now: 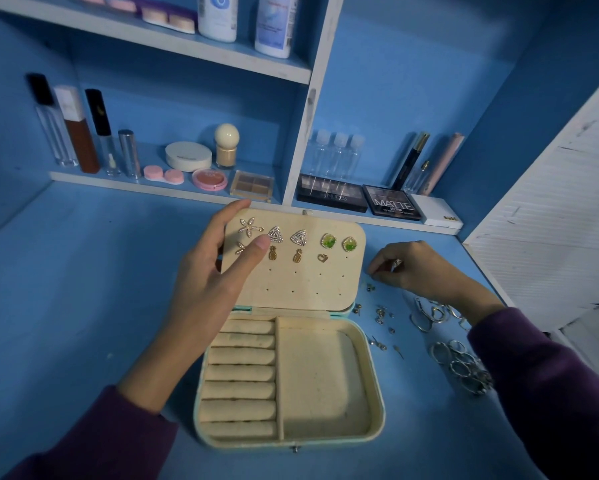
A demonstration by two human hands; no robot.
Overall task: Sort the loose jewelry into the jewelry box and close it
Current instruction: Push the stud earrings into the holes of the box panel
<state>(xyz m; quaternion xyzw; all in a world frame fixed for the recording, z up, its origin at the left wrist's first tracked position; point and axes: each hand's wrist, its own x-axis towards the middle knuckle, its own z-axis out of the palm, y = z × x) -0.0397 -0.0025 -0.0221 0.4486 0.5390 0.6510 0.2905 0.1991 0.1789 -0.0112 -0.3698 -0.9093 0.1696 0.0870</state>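
Observation:
An open cream jewelry box (374, 403) lies on the blue table, its ring rolls (242, 372) and side compartment bare. Its raised lid panel (308, 285) carries several stud earrings: flowers, triangles, green squares, pineapples and a heart. My left hand (208, 278) grips the lid's left edge, thumb on the front and fingers over the top corner. My right hand (415, 268) sits on the table right of the lid and pinches a small shiny earring (396, 264). Loose studs and backs (381, 317), silver hoops (433, 315) and silver rings (464, 368) lie to the right of the box.
Cosmetics line the low shelf behind the box: tubes, compacts, a blush (210, 179), eyeshadow palettes (391, 202) and small clear bottles. A white slatted panel (550, 220) stands at the right. Blue tabletop (83, 289) spreads to the left of the box.

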